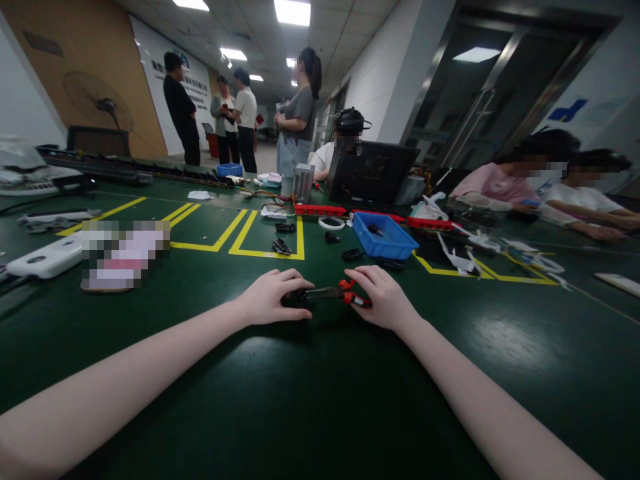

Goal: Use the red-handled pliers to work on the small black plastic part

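Note:
My left hand (273,297) is closed around a small black part (296,299), which its fingers partly cover. In my right hand (383,298) is a pair of pliers or scissors with red handles (358,299); the exact kind is hard to make out. Their metal end points left and meets the black part. Both hands are low over the green table (320,387). Beyond them lie small black parts (281,247) and a blue bin (383,237) with a dark piece inside.
Yellow tape outlines (267,255) mark the tabletop. A white power strip (53,255) and a blurred phone-like item (125,260) lie at left. Farther back are red strips (320,210), a tape roll (332,223) and a black monitor (370,175). Several people sit or stand beyond.

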Motion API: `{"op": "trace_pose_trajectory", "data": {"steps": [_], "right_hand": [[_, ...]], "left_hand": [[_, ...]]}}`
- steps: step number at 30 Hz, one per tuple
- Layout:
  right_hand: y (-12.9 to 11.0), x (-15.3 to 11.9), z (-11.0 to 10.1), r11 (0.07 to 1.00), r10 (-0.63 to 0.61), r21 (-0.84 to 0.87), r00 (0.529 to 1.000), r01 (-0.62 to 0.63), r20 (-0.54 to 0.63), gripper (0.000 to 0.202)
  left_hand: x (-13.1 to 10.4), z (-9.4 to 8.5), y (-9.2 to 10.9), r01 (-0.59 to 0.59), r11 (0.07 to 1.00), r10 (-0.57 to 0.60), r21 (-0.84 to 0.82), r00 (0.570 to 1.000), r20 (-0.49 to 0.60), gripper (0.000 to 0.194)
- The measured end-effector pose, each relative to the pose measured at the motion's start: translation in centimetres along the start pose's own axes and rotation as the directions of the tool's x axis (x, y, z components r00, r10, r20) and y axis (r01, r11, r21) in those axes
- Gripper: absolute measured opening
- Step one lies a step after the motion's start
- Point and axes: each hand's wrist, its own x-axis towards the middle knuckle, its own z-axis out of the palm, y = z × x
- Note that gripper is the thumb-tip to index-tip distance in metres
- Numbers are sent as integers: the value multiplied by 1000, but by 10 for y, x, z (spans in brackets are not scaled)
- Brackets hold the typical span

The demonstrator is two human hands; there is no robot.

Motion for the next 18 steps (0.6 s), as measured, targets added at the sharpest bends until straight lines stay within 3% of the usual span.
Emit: {"op": "trace_pose_trajectory", "data": {"steps": [7,14,18], "right_hand": [[-4,2,5,1000,18,9,1000,-18,16,37],[-11,4,2,995,3,-104,997,4,72,35],[-10,4,2,994,-7,-108,999,11,34,33]], "left_hand": [[1,1,-3,-15,1000,15,6,1000,9,55],[1,3,-4,-25,999,25,32,1000,-5,56],[0,2,-3,-41,999,42,24,999,-24,57]]}}
